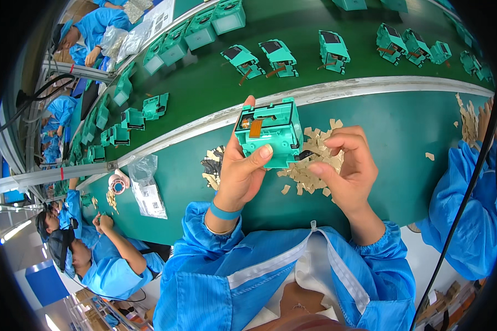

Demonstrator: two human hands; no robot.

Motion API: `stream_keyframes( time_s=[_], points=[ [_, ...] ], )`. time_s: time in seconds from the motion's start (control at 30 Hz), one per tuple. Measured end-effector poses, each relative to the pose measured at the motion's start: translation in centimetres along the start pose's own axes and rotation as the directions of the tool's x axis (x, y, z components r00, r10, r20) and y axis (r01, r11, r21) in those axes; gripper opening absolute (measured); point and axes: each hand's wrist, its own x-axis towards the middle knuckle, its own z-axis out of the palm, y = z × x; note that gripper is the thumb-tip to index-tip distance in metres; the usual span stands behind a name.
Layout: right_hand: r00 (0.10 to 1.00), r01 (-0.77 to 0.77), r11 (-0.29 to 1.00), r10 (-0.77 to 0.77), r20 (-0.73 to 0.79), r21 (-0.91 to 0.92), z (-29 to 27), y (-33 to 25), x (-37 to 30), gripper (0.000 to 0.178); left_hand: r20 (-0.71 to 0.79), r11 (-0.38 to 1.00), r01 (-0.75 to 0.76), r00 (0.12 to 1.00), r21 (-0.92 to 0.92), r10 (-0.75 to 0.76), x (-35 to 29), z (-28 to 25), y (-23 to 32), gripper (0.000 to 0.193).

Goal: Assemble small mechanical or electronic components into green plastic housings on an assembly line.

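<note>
Holding the housing (277, 144) at the left of the pile (305, 177), the left hand (238, 174) has its thumb on the near face and a finger up the far left side. A dark strip (303, 155) juts from the housing toward the pile. The right hand (354, 168), nearer the strip, curls over the pile's right side, thumb and forefinger parted; whether they touch anything, I cannot tell. The housing's long axis is unclear at this angle.
</note>
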Motion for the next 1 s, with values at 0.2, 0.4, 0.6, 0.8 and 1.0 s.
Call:
stream_keyframes(
  time_s=[0.2, 0.4, 0.6, 0.8, 1.0],
  points=[
    [0.999, -0.041, 0.999, 0.041, -0.001, 0.021, -0.1, -0.2, 0.0, 0.016, 0.064, 1.0, 0.029, 0.998, -0.002, -0.029, -0.3, -1.1, -1.0, 0.068],
    [0.999, -0.031, 0.999, 0.031, 0.012, 0.013, -0.1, -0.3, -0.1, 0.015, 0.16, 0.97, 0.127, 0.983, -0.208, -0.094, -0.2, -1.0, -2.3, 0.061],
    [1.0, -0.025, 0.998, 0.025, 0.002, 0.053, 0.4, -0.2, -0.2, 0.015, 0.247, 0.936, 0.202, 0.96, -0.289, -0.131, 0.0, -1.8, -3.2, 0.057],
    [0.999, -0.039, 0.999, 0.039, 0.004, 0.023, 0.4, -0.4, -0.1, 0.015, 0.203, 0.918, 0.222, 0.966, -0.33, -0.161, 0.0, -1.5, -3.6, 0.056],
    [0.999, -0.031, 1.0, 0.031, 0.006, 0.0, 0.2, -0.3, 0.0, 0.015, 0.207, 0.901, 0.23, 0.965, -0.369, -0.162, 0.2, -1.3, -3.7, 0.055]
  ],
)
